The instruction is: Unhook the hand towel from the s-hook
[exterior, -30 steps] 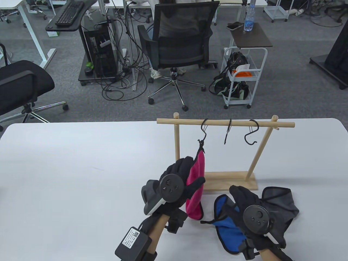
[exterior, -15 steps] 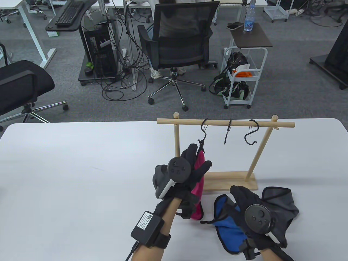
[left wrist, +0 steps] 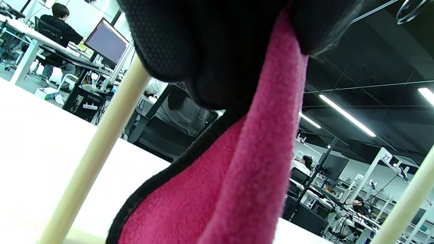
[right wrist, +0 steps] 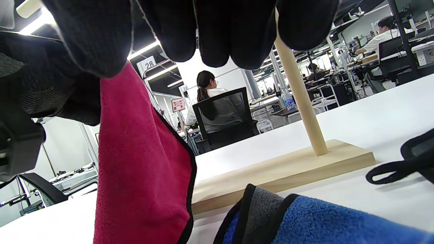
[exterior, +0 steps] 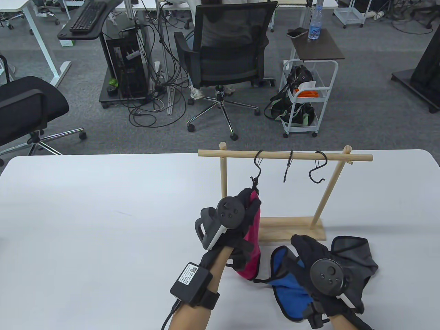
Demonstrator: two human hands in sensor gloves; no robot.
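A pink hand towel (exterior: 252,237) with black trim hangs by its loop from the leftmost black s-hook (exterior: 257,165) on a wooden rack (exterior: 285,156). My left hand (exterior: 245,206) grips the towel's upper part just below the hook; the left wrist view shows my fingers (left wrist: 210,51) closed on the pink towel (left wrist: 244,176). My right hand (exterior: 306,251) rests flat, open, on a blue towel (exterior: 288,292) and a grey towel (exterior: 354,256) lying on the table. The pink towel (right wrist: 142,169) also shows in the right wrist view.
Two more black s-hooks (exterior: 288,166) (exterior: 318,168) hang bare on the rack's bar. The rack's wooden base (exterior: 292,232) stands on the white table (exterior: 103,223) right behind my hands. Office chairs and a cart stand beyond the table's far edge.
My left hand has moved up the pink towel toward the hook and closed its fingers around the towel's upper part. My right hand has stayed on the blue and grey towels.
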